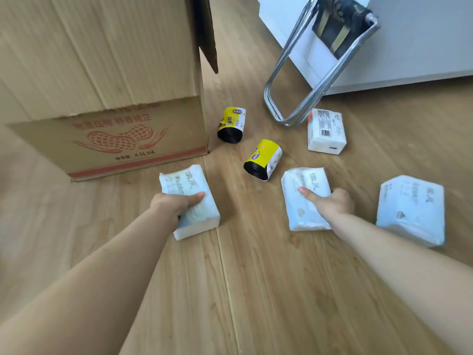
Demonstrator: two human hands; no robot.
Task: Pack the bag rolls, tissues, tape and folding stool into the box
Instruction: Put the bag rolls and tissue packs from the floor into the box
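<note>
Tissue packs number four on the wooden floor (256,278): I have my left hand (176,203) clasped over one (189,201) just in front of the cardboard box (107,98), my right hand (330,203) gripping a second (304,198), a third (412,208) lying to its right and a fourth (326,130) farther back. Two yellow-labelled black bag rolls (231,125) (263,160) lie between box and packs. One folding stool (320,60) leans against white furniture (422,34); I see no tape.
</note>
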